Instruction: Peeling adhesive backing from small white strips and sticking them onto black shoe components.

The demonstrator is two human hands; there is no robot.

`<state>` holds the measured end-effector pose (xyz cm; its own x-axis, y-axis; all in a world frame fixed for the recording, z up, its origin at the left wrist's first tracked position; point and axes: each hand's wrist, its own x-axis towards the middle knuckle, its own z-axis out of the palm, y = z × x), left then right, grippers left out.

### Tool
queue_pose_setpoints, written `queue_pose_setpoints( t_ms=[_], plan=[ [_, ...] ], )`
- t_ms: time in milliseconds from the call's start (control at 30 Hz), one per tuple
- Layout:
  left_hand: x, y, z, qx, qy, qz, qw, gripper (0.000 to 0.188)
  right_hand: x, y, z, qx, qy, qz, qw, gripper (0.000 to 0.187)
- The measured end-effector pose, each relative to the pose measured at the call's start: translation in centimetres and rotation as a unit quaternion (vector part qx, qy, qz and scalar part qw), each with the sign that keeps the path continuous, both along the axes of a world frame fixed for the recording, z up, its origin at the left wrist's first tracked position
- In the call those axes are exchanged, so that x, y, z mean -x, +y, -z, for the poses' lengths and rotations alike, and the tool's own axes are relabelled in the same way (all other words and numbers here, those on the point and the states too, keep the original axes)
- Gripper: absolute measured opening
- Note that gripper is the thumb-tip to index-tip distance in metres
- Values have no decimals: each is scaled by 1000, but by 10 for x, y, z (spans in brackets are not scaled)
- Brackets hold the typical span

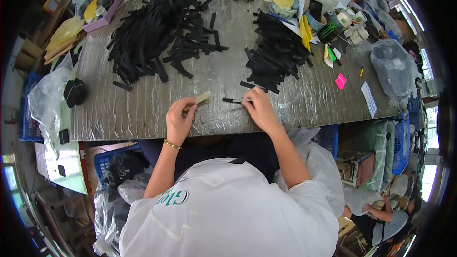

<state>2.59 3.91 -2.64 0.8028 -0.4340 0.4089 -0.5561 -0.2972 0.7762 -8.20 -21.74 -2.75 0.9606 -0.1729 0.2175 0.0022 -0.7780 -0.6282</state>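
Note:
My left hand [179,120], with a gold-coloured bracelet at the wrist, pinches a short pale yellowish strip [203,97] that points up to the right. Across a small gap, my right hand [262,110] grips a narrow strip [228,100], black at its free end and whitish close to the fingers. What the strips are made of is too small to tell. Beyond my left hand spreads a big heap of black strips [147,38]. A second, smaller pile of black strips [278,52] lies just past my right hand, its nearest pieces close to my fingers.
The table [114,119] has a wrinkled, shiny cover. Pink sticky notes [340,81], a yellow pen [362,72] and a white card [368,99] lie at right, near a clear plastic bag [394,69]. Black rounded pieces [75,93] sit at left. Other people work farther off.

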Motion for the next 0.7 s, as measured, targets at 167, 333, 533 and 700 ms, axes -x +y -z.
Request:
queue_pose_setpoints(
  t_ms=[167,333,533,700],
  plan=[
    [-3,1,7,10,33,-7,999,14,-18,-61,5,74,-54,71,993,13],
    [-5,0,9,31,71,-27,997,14,-47,-99,-5,149,-50,110,981,17],
    [-1,4,13,97,84,-62,990,14,-114,-46,-37,109,-85,26,990,15],
    [0,-1,16,118,93,-70,986,14,-183,-6,6,225,-99,12,969,36]
  ],
)
